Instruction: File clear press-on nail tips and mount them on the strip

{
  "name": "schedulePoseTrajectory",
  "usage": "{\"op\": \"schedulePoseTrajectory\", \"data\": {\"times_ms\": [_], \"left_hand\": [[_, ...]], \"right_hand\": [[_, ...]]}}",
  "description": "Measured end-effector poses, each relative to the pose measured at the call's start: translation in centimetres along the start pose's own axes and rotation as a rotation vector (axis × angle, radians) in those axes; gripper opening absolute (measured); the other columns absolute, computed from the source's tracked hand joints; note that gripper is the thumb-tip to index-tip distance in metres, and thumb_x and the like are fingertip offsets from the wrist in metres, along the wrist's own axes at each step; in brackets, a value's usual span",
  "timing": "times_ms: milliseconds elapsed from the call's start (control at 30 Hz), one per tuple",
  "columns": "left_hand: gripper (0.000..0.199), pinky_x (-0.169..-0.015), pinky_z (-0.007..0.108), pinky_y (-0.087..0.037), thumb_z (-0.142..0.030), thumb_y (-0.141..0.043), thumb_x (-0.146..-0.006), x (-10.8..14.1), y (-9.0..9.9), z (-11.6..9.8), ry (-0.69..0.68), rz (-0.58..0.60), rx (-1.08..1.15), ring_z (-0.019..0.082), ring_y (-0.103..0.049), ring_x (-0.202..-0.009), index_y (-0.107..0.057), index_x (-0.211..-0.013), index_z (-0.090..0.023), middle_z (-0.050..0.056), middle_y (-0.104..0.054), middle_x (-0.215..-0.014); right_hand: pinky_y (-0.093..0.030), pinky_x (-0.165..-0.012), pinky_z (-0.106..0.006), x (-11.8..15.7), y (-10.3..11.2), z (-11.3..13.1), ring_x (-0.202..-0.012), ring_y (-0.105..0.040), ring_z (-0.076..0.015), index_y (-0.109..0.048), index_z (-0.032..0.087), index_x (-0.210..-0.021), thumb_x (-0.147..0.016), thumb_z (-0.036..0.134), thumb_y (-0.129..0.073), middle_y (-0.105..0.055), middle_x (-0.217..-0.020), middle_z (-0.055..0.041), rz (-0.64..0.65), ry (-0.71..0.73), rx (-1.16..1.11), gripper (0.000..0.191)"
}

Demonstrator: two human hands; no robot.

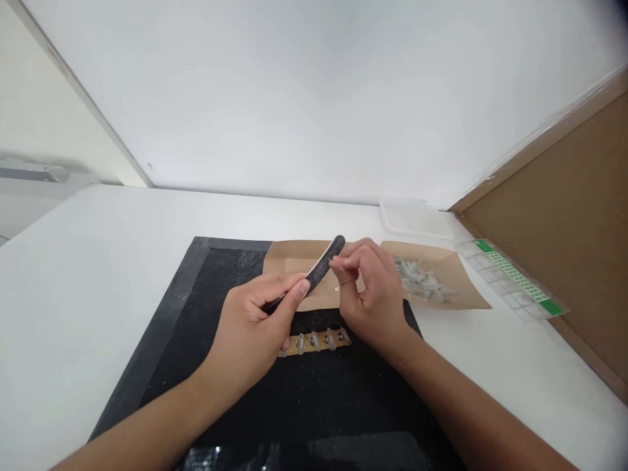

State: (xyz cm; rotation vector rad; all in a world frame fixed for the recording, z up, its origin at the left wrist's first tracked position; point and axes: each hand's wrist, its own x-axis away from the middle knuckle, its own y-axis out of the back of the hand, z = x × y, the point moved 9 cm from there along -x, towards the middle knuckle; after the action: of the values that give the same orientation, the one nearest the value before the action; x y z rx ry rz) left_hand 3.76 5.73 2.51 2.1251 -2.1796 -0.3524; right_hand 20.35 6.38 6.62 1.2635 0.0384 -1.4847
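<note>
My left hand (260, 314) grips a dark nail file (324, 261) between thumb and fingers, the file slanting up to the right. Beside the file's upper part, my right hand (370, 288) is closed in a pinch on something small and pale, too small to make out. Below the hands, a gold strip (321, 341) bearing several clear nail-shaped pieces lies on the black mat (294, 405); its left end is partly behind my left hand.
Brown paper (289, 258) lies behind the hands. Another brown sheet (468, 288) at right holds a pile of clear nail tips (422, 281). Farther right is a clear compartment case with green strip (520, 278); a translucent lid or tray (417, 222) sits behind, near the wall.
</note>
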Motion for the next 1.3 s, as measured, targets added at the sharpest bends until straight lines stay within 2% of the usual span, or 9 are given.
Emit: {"op": "schedulePoseTrajectory", "data": {"times_ms": [133,267,400,500,633,733,867,967,1300], "left_hand": [[0.023,-0.044,0.019,-0.048,-0.034,-0.069,-0.095,0.0,0.0,-0.1,0.003,0.003,0.007,0.008,-0.053,-0.038,-0.086,-0.107,-0.024,-0.007,-0.049,-0.043],[0.025,-0.044,0.019,-0.048,-0.035,-0.069,-0.097,0.1,0.0,0.0,0.004,0.009,0.004,0.009,-0.055,-0.041,-0.085,-0.111,-0.024,-0.007,-0.049,-0.044],[0.023,-0.043,0.019,-0.048,-0.034,-0.069,-0.096,0.1,0.0,-0.2,-0.009,0.011,0.014,0.008,-0.053,-0.037,-0.086,-0.108,-0.024,-0.006,-0.053,-0.048],[0.024,-0.044,0.019,-0.048,-0.034,-0.068,-0.097,0.1,0.0,-0.3,-0.017,0.018,0.005,0.007,-0.054,-0.040,-0.085,-0.110,-0.025,-0.004,-0.062,-0.059],[0.022,-0.042,0.018,-0.046,-0.034,-0.069,-0.097,-0.1,0.1,-0.3,-0.022,0.006,0.001,0.005,-0.052,-0.038,-0.086,-0.108,-0.025,-0.005,-0.058,-0.058],[0.023,-0.044,0.019,-0.047,-0.035,-0.068,-0.097,-0.1,0.2,-0.3,-0.031,0.007,-0.015,0.007,-0.054,-0.040,-0.085,-0.109,-0.025,-0.006,-0.052,-0.052],[0.023,-0.044,0.019,-0.046,-0.034,-0.069,-0.097,0.0,0.3,-0.2,-0.025,0.012,-0.020,0.007,-0.052,-0.038,-0.085,-0.109,-0.024,-0.007,-0.053,-0.051],[0.024,-0.046,0.020,-0.048,-0.036,-0.068,-0.098,0.0,0.4,-0.5,-0.032,0.001,-0.021,0.009,-0.055,-0.040,-0.085,-0.110,-0.025,-0.007,-0.050,-0.047],[0.023,-0.042,0.019,-0.045,-0.037,-0.068,-0.097,0.0,0.9,-0.8,-0.042,-0.028,-0.025,0.008,-0.053,-0.040,-0.086,-0.107,-0.025,-0.004,-0.058,-0.054]], "right_hand": [[-0.036,-0.073,-0.036,-0.3,-0.5,-0.1,-0.077,-0.057,-0.0171,-0.044,0.023,-0.081,-0.102,0.013,-0.058,-0.061,-0.082,-0.0002,0.070,0.012,-0.011,0.026],[-0.037,-0.074,-0.037,-0.5,0.3,0.1,-0.077,-0.057,-0.0180,-0.044,0.023,-0.082,-0.101,0.013,-0.057,-0.060,-0.082,-0.0008,-0.002,0.008,0.013,0.026],[-0.036,-0.072,-0.037,-0.3,-0.5,0.6,-0.075,-0.056,-0.0172,-0.045,0.023,-0.080,-0.101,0.012,-0.057,-0.063,-0.083,-0.0013,0.083,0.046,-0.010,0.026],[-0.036,-0.071,-0.037,-0.6,0.6,0.1,-0.076,-0.055,-0.0179,-0.045,0.023,-0.081,-0.100,0.012,-0.058,-0.060,-0.082,-0.0013,-0.051,0.012,0.032,0.026],[-0.035,-0.070,-0.036,-0.9,-1.1,0.4,-0.073,-0.054,-0.0165,-0.044,0.023,-0.080,-0.101,0.013,-0.057,-0.061,-0.081,-0.0005,0.126,0.052,-0.035,0.027],[-0.036,-0.072,-0.037,-0.9,-0.2,0.2,-0.077,-0.056,-0.0176,-0.044,0.023,-0.081,-0.101,0.013,-0.057,-0.060,-0.082,-0.0011,0.019,0.016,-0.017,0.026],[-0.037,-0.073,-0.037,-0.7,-0.8,0.7,-0.078,-0.057,-0.0168,-0.046,0.022,-0.082,-0.101,0.014,-0.059,-0.063,-0.085,-0.0013,0.098,0.044,-0.041,0.025],[-0.038,-0.074,-0.037,-0.9,0.1,0.1,-0.077,-0.056,-0.0179,-0.045,0.023,-0.081,-0.103,0.015,-0.058,-0.060,-0.081,-0.0006,0.006,-0.014,0.007,0.026],[-0.038,-0.073,-0.036,-0.9,-0.6,0.7,-0.079,-0.058,-0.0176,-0.045,0.023,-0.082,-0.101,0.011,-0.058,-0.064,-0.086,-0.0014,0.109,0.023,-0.083,0.025]]}}
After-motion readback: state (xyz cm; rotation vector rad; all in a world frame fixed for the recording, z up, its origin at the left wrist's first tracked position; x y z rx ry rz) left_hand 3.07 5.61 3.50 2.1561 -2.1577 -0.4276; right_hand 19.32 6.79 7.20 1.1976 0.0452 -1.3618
